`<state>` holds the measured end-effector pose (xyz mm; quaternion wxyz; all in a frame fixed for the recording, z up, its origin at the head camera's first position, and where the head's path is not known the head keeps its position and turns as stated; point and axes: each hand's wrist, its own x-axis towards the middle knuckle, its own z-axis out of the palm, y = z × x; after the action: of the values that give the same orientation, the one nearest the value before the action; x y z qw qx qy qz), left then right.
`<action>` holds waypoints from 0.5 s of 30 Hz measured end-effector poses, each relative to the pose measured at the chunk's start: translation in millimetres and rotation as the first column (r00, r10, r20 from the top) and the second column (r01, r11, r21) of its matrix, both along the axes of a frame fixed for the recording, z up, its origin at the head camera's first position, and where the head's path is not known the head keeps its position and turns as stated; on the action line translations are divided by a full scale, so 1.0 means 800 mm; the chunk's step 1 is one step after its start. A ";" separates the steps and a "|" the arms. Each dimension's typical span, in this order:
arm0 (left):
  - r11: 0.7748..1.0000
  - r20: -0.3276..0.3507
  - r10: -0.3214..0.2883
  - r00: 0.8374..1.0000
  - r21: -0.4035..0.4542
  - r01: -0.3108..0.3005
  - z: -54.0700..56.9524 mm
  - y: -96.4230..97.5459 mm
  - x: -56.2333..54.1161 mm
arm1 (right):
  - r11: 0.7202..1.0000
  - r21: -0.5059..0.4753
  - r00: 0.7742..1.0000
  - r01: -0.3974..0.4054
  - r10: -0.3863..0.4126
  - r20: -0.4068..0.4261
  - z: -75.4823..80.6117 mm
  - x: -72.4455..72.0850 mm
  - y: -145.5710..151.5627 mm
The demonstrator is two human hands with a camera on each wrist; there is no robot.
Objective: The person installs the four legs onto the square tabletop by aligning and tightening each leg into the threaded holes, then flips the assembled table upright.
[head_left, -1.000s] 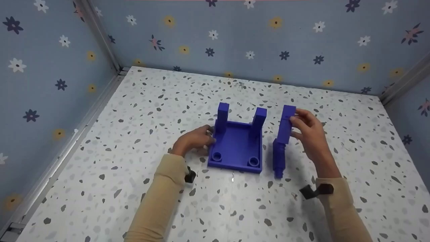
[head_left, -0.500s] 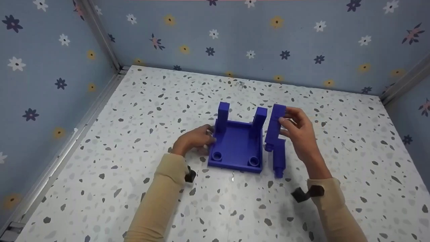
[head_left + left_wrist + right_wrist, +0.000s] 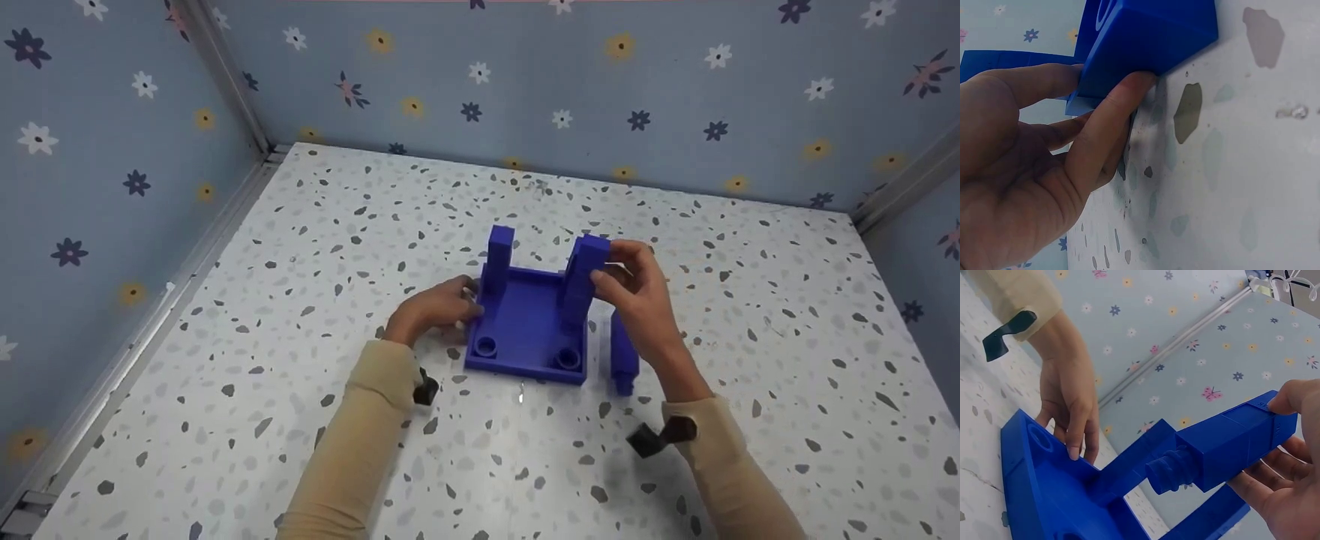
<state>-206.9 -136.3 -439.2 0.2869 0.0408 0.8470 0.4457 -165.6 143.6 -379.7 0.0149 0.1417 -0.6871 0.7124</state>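
Observation:
An upturned blue toy table top (image 3: 521, 326) lies on the speckled surface, with two square legs standing at its far corners. The left standing leg (image 3: 498, 259) shows fully; the held piece partly hides the right one in the head view. Round sockets show at both near corners. My left hand (image 3: 439, 307) grips the left rim between thumb and fingers. My right hand (image 3: 641, 300) pinches another square blue table leg (image 3: 1235, 439) at its plain end. Its threaded end points down over the table top's right side, apart from the right near socket (image 3: 568, 358).
One more loose blue leg (image 3: 623, 356) lies just right of the table top, under my right hand. A flowered back wall (image 3: 555, 90) and side walls enclose the speckled work surface (image 3: 300, 247).
My right hand has carried the leg leftward, from above the loose leg to over the table top's right side. My left hand and the table top have stayed put.

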 end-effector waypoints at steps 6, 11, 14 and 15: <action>0.999 0.039 0.007 0.999 0.041 -0.009 0.003 0.001 0.001 | 0.999 0.021 0.999 -0.031 0.032 -0.028 -0.001 0.002 -0.013; 1.000 0.021 0.000 1.000 0.022 0.000 0.003 0.001 0.000 | 0.999 0.032 0.999 -0.025 0.027 -0.040 -0.002 0.001 -0.022; 1.000 0.005 -0.006 1.000 0.006 0.006 0.002 0.000 0.000 | 0.999 0.023 0.999 -0.028 0.028 -0.039 -0.003 0.001 -0.026; 1.000 0.004 -0.007 1.000 0.004 0.007 0.002 -0.001 0.000 | 0.999 0.026 0.999 -0.028 0.029 -0.040 -0.003 0.001 -0.027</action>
<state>-206.6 -136.7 -437.2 0.2898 0.0434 0.8455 0.4463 -164.6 121.7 -382.2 0.0166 0.1660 -0.6937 0.7006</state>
